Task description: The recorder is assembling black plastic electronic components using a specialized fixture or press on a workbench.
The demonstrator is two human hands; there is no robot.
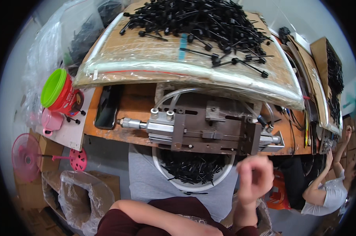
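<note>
The right hand [256, 179] is raised and blurred, fingers curled toward the thumb — whether it grips anything, I cannot tell. The left hand is out of view; only the left forearm [156, 216] shows. Just beyond the right hand, a metal fixture [211, 128] sits on the wooden table [134, 105]. To that hand's left, a white basin [193, 188] holds thin black pieces [191, 167]; farther ahead, a black heap [201, 19] covers plastic-wrapped cardboard [134, 51].

Head-height fisheye view, angled downward
</note>
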